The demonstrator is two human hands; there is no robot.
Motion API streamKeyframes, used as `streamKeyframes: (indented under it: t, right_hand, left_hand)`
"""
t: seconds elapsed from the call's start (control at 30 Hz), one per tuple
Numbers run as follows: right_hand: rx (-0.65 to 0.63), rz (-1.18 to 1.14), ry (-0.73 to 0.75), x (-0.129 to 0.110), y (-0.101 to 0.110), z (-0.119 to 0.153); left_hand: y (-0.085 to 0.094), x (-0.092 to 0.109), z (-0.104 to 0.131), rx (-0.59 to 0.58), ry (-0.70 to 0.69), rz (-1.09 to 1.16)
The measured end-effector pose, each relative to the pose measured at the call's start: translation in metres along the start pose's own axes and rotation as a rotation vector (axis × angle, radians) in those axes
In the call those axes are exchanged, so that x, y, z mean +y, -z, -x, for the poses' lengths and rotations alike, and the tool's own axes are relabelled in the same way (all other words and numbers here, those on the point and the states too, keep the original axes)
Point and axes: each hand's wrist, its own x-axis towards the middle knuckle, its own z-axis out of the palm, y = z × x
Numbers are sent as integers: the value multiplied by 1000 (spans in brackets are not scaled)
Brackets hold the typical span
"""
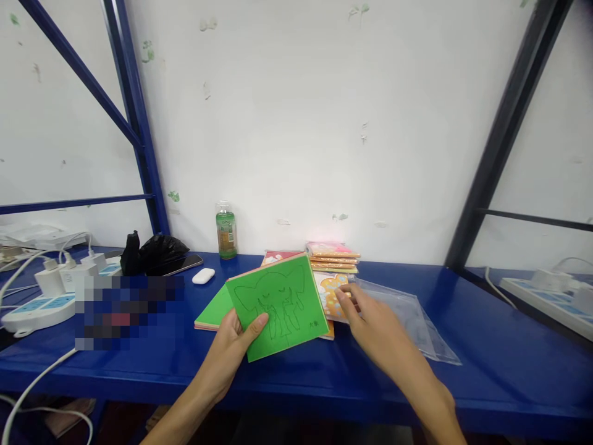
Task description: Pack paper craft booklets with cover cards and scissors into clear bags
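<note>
My left hand (238,337) grips the lower left edge of a green card (282,303), thumb on its face and fingers behind. Thin dark lines on the card draw an elephant, with small handwritten characters at its lower right. Just right of the card is my right hand (370,315), loosely curled, its thumb and index fingertips close together over an orange-and-white patterned packet (330,295). No grip on that packet is visible. Behind the card, more green sheets (215,309) lie on the table, partly hidden.
Several orange-edged packets (333,256) are stacked by the wall. Clear plastic sleeves (407,315) lie on the blue table (500,346) at right. Leftward are a green-labelled bottle (226,232), white earbud case (204,276), phone (178,266), black bag (155,252) and power strip (39,312) with cables.
</note>
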Motion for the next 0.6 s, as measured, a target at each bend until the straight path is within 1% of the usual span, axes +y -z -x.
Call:
streamKeyframes:
  t: [0.07,0.17,0.23,0.33,0.43,0.53,0.6]
  right_hand:
    - [28,134,-70,10,-2,-4]
    - [-1,243,-140,20,-3,-7]
    - [-19,303,-188,22,-2,-7]
    - [4,387,-263,21,0,-7]
    - [-27,401,-304,19,-1,-7]
    - [-87,371,-287,19,-5,-9]
    - [-101,364,-277,20,-8,-11]
  left_hand:
    - [1,2,-2,16,68,118]
    - [2,3,-4,50,149,227]
    - [3,2,-5,65,163,268]
    - [4,1,-5,65,155,294]
    - [4,1,-4,52,149,297]
    - [4,2,-3,49,156,305]
    - [4,3,-3,42,159,312]
